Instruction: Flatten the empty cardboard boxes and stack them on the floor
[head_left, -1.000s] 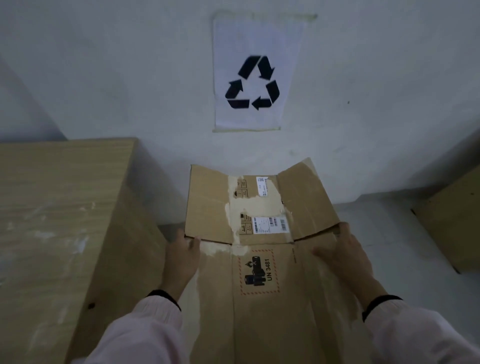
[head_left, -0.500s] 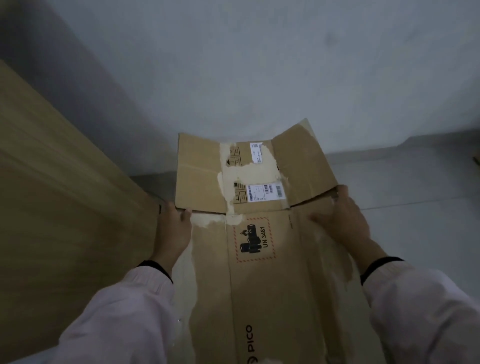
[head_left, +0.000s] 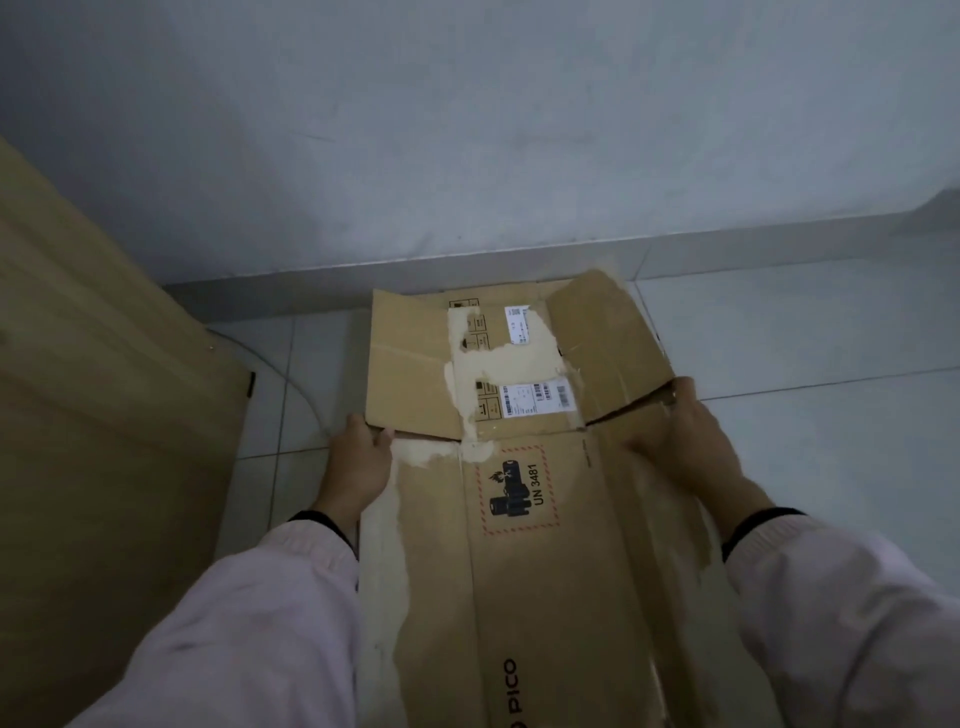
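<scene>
Box: flattened cardboard box (head_left: 524, 519) held low over the tiled floor (head_left: 805, 364), near the wall, apparently for stacking.
Left hand (head_left: 358, 467): fingers curled around its left edge.
Right hand (head_left: 680, 441): fingers clamped over its right edge, keeping it level.

Yr left hand (head_left: 358, 467) & right hand (head_left: 685, 441) both bare: no gloves, no rings or watch visible. Both arms in long sleeves, pale pink-white fabric, loose & puffy w/ soft folds. Left sleeve (head_left: 249, 623) gathers at wrist into a ribbed pale cuff, thin black band (head_left: 317, 517) showing at its edge. Right sleeve (head_left: 841, 613) same cut, same black band (head_left: 761, 522) at wrist. Light dim, so exact shade unclear.
</scene>
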